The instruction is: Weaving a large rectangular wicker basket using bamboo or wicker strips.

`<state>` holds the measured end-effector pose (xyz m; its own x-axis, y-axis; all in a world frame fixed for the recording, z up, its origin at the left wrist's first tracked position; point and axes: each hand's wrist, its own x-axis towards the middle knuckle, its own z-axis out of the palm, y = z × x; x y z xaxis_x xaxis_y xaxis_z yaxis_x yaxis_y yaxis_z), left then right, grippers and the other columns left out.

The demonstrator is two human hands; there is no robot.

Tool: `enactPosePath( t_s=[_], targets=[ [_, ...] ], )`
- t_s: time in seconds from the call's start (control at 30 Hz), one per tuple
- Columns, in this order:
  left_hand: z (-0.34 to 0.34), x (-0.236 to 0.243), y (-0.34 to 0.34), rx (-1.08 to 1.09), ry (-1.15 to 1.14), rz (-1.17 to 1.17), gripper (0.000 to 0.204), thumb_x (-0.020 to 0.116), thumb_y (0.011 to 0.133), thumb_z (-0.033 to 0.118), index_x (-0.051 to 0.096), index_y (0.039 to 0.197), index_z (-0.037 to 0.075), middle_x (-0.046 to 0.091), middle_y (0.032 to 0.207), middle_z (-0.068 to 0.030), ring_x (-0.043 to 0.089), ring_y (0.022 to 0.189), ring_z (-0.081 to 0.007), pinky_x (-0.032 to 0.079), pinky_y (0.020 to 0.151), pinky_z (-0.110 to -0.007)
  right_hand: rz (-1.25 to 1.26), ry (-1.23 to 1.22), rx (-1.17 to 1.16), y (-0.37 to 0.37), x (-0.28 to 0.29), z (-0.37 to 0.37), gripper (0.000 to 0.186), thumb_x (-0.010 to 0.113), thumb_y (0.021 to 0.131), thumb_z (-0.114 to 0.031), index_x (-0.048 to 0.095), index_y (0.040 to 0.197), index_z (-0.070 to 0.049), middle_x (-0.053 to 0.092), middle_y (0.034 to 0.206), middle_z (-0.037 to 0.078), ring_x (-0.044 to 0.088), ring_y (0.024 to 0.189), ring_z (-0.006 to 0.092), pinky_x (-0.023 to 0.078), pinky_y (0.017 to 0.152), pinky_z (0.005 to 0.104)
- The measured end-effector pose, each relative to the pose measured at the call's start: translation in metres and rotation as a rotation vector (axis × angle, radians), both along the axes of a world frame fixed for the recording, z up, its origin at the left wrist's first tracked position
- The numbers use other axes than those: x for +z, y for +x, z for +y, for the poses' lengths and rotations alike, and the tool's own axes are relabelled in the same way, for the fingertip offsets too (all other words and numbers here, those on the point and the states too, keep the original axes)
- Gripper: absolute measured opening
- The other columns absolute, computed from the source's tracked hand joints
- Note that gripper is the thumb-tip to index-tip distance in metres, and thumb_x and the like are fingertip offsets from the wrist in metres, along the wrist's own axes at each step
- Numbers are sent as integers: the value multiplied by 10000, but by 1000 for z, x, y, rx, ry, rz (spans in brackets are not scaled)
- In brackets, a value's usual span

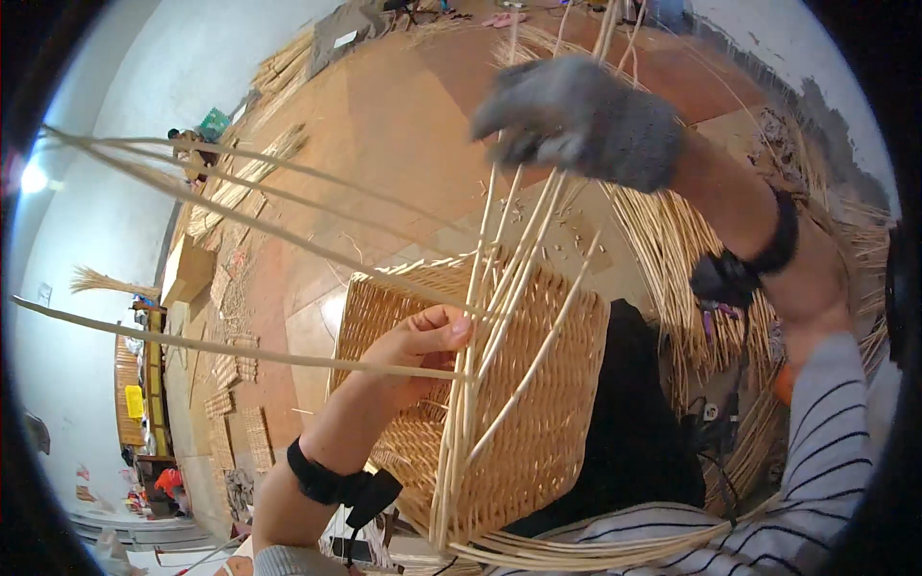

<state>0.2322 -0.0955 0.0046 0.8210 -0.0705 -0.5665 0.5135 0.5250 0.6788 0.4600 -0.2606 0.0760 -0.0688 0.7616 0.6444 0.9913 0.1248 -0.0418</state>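
Observation:
A woven wicker basket (547, 422) leans tilted at my lap, its open side facing left and away. My bare left hand (427, 341) is at its rim, thumb and fingers closed on the long pale wicker rods (471, 355). Some rods stand up along the edge; others, such as a long bent rod (240, 355), stretch far out to the left. Higher up, my right hand (576, 120) in a grey glove is in front of the upright rods. Its fingers are smeared by motion, so whether they grip a rod is unclear.
A large heap of loose rods (663, 278) lies on the floor at the right. Further off at the left are rod bundles (254, 168), a pale box (187, 269) and a shelf (154, 384). Small offcuts (576, 230) are scattered beyond the basket. Another person (195, 154) is far left.

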Motion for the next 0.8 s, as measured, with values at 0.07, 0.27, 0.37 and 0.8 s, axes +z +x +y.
enactPosePath(
  t_s=[0.07, 0.27, 0.37, 0.8],
  targets=[
    [5, -7, 1, -3, -43, -12, 74, 616, 788, 93, 594, 859, 91, 581, 763, 21, 558, 684, -89, 475, 602, -241, -121, -584, -144, 1, 4, 25, 253, 577, 798, -286, 645, 844, -46, 614, 714, 148, 584, 626, 292, 461, 655, 356],
    [4, -17, -5, 48, -186, -80, 228, 618, 790, 71, 587, 1011, 25, 627, 904, -21, 590, 820, -115, 499, 738, -289, 428, -1133, -332, -11, 13, 38, 370, 644, 745, -373, 654, 825, -12, 634, 717, 108, 618, 630, 200, 519, 586, 308],
    [-19, 5, -3, 121, 266, -264, 266, 621, 794, 63, 590, 1050, -3, 629, 971, -40, 569, 921, -100, 488, 765, -266, 472, -1181, -371, -10, 18, 41, 363, 659, 737, -351, 656, 844, -5, 639, 723, 88, 624, 643, 167, 533, 555, 286],
    [-27, -14, -6, 357, 676, -384, 238, 611, 830, 165, 635, 928, -50, 608, 734, 1, 507, 616, -41, 395, 549, -163, -161, -246, 165, -52, -26, -10, 325, 606, 706, -241, 597, 979, -64, 585, 947, 98, 556, 902, 264, 465, 704, 374]
  ],
)
